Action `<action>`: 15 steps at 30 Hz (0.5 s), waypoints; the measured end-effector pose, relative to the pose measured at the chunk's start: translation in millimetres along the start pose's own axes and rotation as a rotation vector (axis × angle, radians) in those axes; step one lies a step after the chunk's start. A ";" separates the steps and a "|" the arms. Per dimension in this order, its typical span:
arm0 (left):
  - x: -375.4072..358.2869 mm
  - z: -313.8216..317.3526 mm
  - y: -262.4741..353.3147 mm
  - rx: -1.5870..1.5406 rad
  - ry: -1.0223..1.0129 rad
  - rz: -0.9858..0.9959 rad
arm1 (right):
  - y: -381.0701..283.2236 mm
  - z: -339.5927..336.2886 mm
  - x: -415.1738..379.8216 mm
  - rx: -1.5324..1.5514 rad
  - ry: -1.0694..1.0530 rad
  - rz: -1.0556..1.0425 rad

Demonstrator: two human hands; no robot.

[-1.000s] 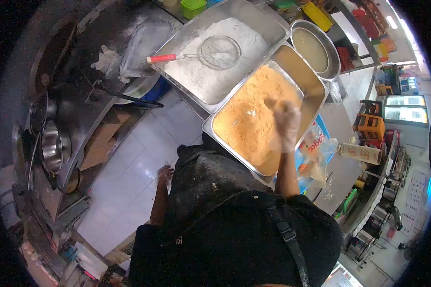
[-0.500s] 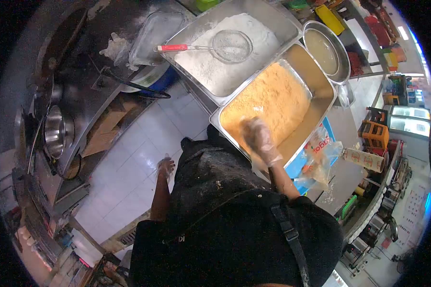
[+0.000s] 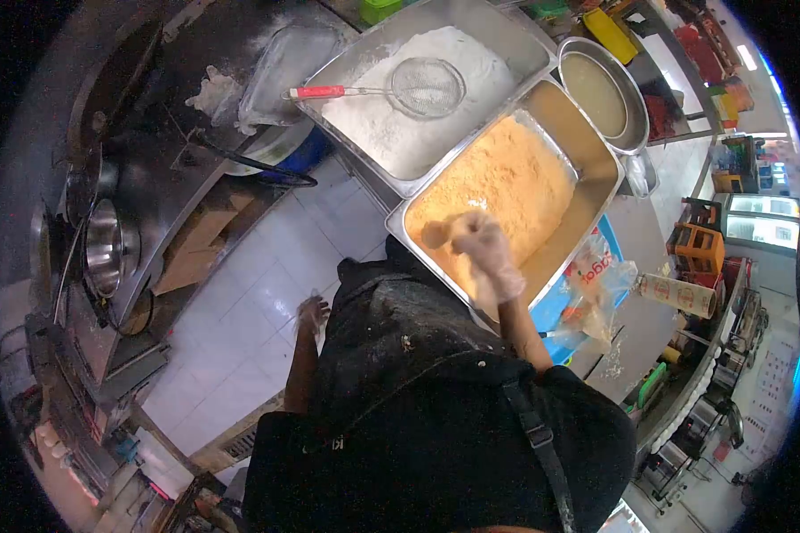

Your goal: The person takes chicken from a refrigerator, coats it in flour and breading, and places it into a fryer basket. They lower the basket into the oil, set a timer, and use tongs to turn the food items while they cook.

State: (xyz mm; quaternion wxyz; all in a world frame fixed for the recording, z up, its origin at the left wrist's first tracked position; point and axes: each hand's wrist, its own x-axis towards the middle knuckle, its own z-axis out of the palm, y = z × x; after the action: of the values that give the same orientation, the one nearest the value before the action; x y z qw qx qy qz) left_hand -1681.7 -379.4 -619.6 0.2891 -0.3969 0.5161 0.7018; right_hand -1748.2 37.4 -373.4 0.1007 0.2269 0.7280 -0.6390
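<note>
My right hand (image 3: 487, 253), in a clear plastic glove, is closed just above the orange crumbs (image 3: 516, 178) in a deep metal tray (image 3: 593, 133). Beside its fingertips is a small, darker, rounded patch (image 3: 436, 234), blurred; whether the fingers hold it is unclear. My left hand (image 3: 313, 313), also gloved, hangs low over the floor with fingers apart and nothing in it. A second metal tray (image 3: 520, 40) holds white powder (image 3: 373, 133). On that powder rests a round mesh strainer (image 3: 427, 87) with a red handle.
A metal bowl of pale liquid (image 3: 596, 93) stands right of the trays. Beside the orange tray are a blue sheet (image 3: 551, 306), a clear plastic bag (image 3: 596, 280) and a printed roll (image 3: 678, 295). Leftward, a dark counter (image 3: 164, 178) carries a clear lidlike container (image 3: 289, 71).
My right hand has lifted slightly from the orange crumbs, its fingers drawn together, and the darker rounded patch now shows beside them. My left hand has barely moved.
</note>
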 end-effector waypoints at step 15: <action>44.8 -30.3 1.4 -0.306 -0.535 -0.323 | 87.4 -80.0 68.3 -0.777 0.677 -0.559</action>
State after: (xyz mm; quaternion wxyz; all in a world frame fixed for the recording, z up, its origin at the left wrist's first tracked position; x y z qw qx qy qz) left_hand -1698.2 -408.9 -661.8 0.4587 -0.3142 0.2413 0.7954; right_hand -1756.5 136.3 -467.5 -0.2342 0.1641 0.9327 -0.2196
